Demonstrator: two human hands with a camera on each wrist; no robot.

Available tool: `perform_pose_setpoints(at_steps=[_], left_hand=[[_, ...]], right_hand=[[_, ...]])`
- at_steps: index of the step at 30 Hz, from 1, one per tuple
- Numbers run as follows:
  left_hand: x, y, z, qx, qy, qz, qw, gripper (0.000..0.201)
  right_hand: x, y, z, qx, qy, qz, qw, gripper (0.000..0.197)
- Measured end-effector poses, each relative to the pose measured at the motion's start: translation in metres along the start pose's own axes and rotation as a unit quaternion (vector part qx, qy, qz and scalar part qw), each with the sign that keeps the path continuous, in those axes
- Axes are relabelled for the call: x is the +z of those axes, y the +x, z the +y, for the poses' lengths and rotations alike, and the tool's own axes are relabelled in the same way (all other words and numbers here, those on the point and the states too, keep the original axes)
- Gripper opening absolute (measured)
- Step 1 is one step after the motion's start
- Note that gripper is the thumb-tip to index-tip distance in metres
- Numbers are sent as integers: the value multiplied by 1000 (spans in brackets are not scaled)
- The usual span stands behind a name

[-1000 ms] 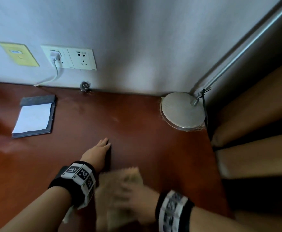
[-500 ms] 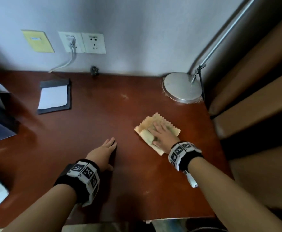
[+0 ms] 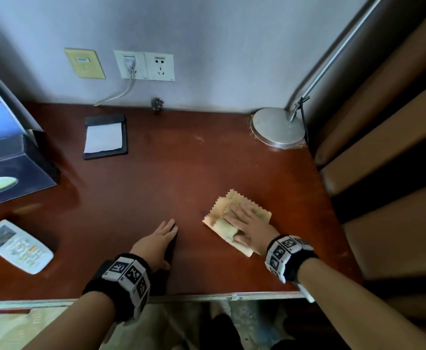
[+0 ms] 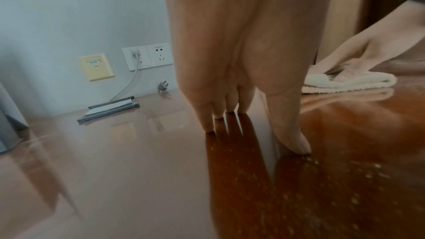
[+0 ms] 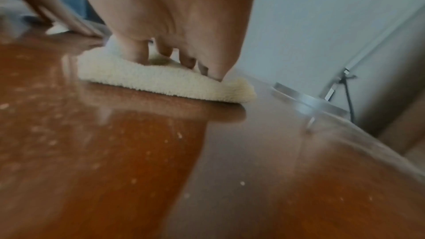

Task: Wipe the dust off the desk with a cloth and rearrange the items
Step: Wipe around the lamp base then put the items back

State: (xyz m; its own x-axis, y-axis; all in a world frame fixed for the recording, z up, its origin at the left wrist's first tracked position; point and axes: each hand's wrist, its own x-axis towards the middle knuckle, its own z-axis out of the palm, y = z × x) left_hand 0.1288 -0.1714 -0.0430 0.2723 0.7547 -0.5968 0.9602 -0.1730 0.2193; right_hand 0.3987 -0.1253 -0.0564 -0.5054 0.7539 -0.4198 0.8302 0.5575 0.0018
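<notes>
Right now the right hand (image 3: 251,224) lies flat with fingers straight on the folded beige cloth (image 3: 234,218), pressing it to the desk (image 3: 171,178) at about 4 o'clock from the desk's middle. Beside it, at roughly 6 o'clock, the left hand (image 3: 156,242) rests flat and holds nothing. A notepad (image 3: 105,137) lies near 11 o'clock, the lamp base (image 3: 277,127) near 2 o'clock, a remote (image 3: 17,246) near 8 o'clock.

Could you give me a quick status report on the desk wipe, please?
Right hand presses cloth flat on desk. Left hand braced flat beside it. Lamp base stands ahead.
</notes>
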Motion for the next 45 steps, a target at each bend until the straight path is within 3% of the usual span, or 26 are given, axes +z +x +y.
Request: perform_pose_setpoints(at_steps=[3, 8, 10, 15, 22, 31, 37, 45], left_hand=[[4, -1, -1, 1, -5, 2, 1000, 98], [5, -2, 0, 2, -1, 0, 1000, 97], [3, -1, 0, 4, 2, -2, 1000, 96], [-17, 13, -2, 11, -4, 10, 1000, 77], [-38, 33, 4, 4, -38, 108, 993, 46], [-45, 38, 2, 14, -13, 81, 996, 54], [-69, 43, -20, -5, -33, 88, 996, 56], [-124, 18, -76, -31, -56, 183, 981, 50]], right_hand=[[14, -19, -21, -94, -21, 49, 994, 57], [50, -77, -60, -202, 31, 32, 978, 57], [55, -78, -58, -213, 83, 26, 973, 57], [45, -49, -44, -217, 78, 31, 973, 55], [19, 10, -44, -198, 15, 36, 979, 54], [24, 0, -50, -281, 1, 78, 957, 45], [-37, 35, -47, -274, 99, 133, 947, 47], [-144, 120, -68, -192, 50, 156, 968, 54]])
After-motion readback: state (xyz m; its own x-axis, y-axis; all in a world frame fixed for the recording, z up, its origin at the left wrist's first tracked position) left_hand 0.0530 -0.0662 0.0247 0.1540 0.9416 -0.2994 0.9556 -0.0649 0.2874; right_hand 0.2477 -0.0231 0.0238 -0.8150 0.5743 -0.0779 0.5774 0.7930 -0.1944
